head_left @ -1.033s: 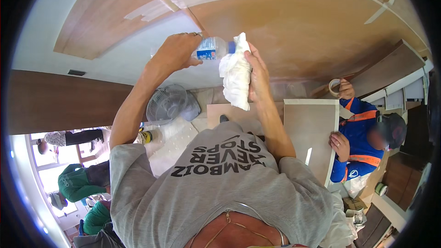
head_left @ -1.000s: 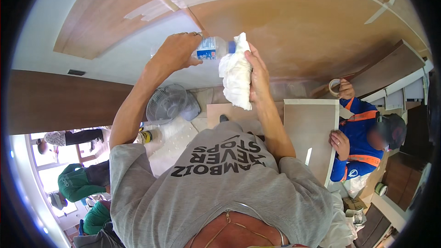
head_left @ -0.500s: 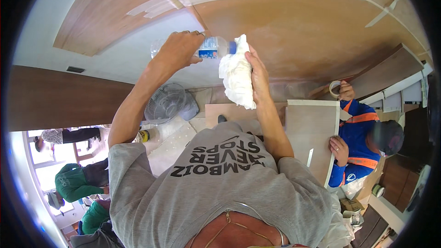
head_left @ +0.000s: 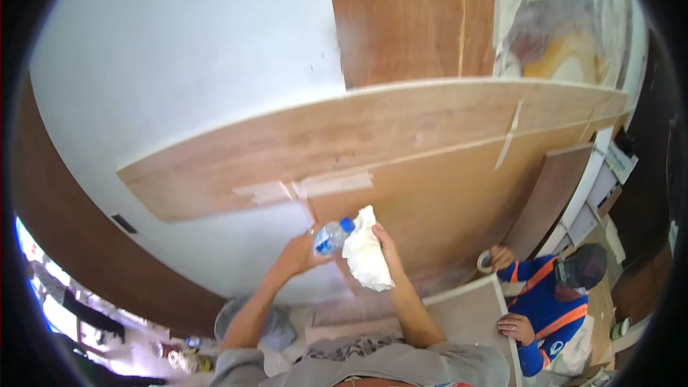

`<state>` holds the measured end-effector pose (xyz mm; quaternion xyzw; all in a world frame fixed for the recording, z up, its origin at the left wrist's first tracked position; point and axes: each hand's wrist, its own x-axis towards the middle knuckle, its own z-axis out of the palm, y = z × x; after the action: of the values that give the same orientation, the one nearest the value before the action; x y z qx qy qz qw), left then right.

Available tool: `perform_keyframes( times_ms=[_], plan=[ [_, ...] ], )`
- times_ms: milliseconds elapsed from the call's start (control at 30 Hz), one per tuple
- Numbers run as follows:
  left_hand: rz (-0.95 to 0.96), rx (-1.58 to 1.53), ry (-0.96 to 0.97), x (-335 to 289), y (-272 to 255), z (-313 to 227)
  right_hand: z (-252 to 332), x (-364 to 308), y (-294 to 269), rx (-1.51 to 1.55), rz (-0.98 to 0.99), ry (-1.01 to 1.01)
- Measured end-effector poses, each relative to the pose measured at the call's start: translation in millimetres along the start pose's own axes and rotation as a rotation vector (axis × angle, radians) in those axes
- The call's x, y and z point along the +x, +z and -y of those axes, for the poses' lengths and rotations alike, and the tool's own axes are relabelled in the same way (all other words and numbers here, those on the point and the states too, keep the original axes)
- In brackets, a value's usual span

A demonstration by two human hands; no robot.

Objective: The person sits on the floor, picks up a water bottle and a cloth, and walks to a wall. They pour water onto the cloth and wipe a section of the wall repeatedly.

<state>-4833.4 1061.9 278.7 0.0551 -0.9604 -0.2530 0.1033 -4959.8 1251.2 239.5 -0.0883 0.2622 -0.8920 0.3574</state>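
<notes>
My left hand (head_left: 295, 254) is closed around a clear plastic bottle (head_left: 331, 239) with a blue cap. The bottle is tilted, its cap end up and to the right, close beside a crumpled white cloth (head_left: 368, 254). That cloth is gripped along its right edge by my right hand (head_left: 387, 249). Both hands are raised in front of a wall with a light wood panel (head_left: 423, 208). Whether the cap touches the cloth I cannot tell.
At the right, a co-worker in blue and orange (head_left: 552, 301) holds a roll of tape (head_left: 485, 261) and a flat board (head_left: 473, 304). A fan (head_left: 233, 319) stands below my left arm. Strips of pale tape (head_left: 333, 184) cross the panel joint.
The view has tilted up, showing more of the wall. The bottle was level with its cap against the cloth; now its cap end points upward and away from the cloth's middle.
</notes>
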Motion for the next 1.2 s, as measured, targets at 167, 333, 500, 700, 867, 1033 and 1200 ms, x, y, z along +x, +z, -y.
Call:
perform_keyframes(
  times_ms=[167,333,500,700,867,1033,1200],
  plan=[
    [-0.067,-0.255,-0.071,-10,-28,-31,108,11,50,0.018,0.194,-0.145],
    [-0.121,-0.299,-0.047,-23,-44,-29,264,26,155,-0.411,0.007,-1.107],
    [-0.169,-0.388,-0.035,-33,-50,-25,388,36,305,-0.948,-0.237,-2.032],
    [-0.121,-0.502,-0.045,-39,-37,-5,411,90,448,-1.381,-0.487,-1.99],
    [-0.032,-0.491,-0.027,-37,-41,0,420,128,451,-1.584,-0.417,-2.331],
    [-0.001,-0.534,0.03,-33,-32,23,391,134,439,-1.623,-0.179,-2.379],
    [0.16,-0.531,0.056,-3,-31,16,432,124,497,-1.411,-0.422,-2.414]
  ],
)
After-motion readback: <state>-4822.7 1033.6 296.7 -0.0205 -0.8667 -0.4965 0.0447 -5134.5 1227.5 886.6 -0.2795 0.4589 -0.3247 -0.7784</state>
